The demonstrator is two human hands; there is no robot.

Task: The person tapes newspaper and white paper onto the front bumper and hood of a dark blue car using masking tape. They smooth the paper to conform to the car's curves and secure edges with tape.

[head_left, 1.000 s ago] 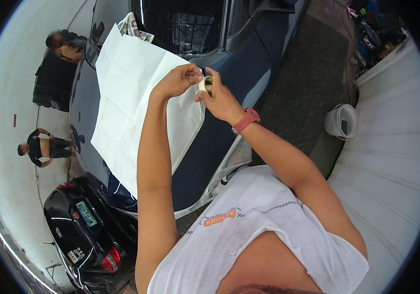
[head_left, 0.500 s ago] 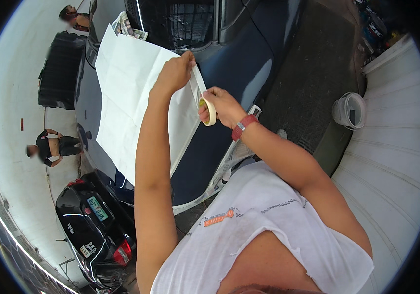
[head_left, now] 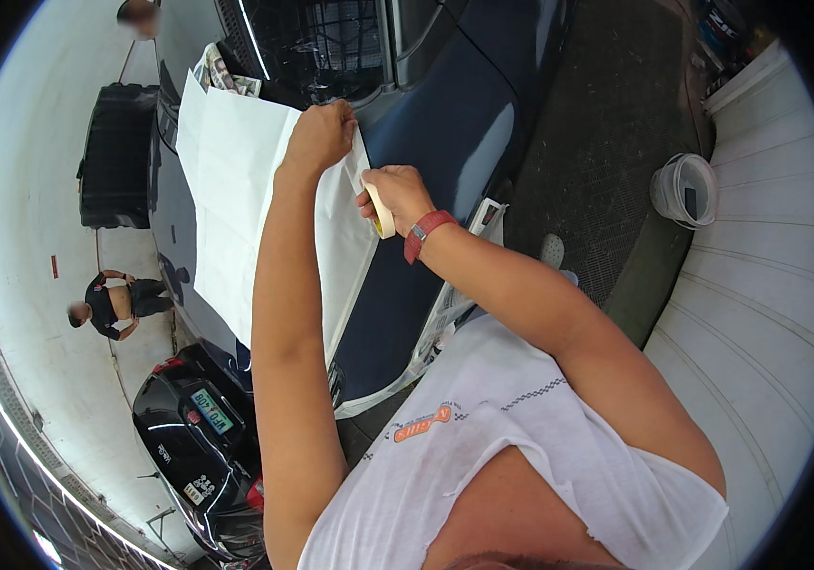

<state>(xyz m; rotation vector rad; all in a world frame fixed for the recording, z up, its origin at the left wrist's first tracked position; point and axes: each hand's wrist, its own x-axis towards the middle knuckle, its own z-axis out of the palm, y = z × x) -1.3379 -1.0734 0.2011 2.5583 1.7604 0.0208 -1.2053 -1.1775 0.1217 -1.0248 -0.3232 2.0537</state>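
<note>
A large sheet of white masking paper (head_left: 226, 171) lies creased over the dark blue car (head_left: 445, 142). My left hand (head_left: 319, 138) is closed at the sheet's upper right corner, fingers curled over the edge. Whether it pinches paper alone or tape too is hidden. Just below and to the right, my right hand (head_left: 401, 198) grips a roll of cream masking tape (head_left: 383, 214), with fingers through and around the ring. Between the hands, a narrow pale strip follows the paper's right edge. A red watch strap (head_left: 429, 234) circles my right wrist.
Printed newspaper (head_left: 226, 76) pokes out behind the sheet near the car window (head_left: 331, 47). A clear bucket (head_left: 682, 192) stands by the white ribbed wall (head_left: 749, 247). A black car (head_left: 202, 442) is at lower left. A person (head_left: 117, 302) stands at far left.
The view has shifted slightly, moving both hands leftward in it. My right hand is a little closer to my left. Both hands keep their holds.
</note>
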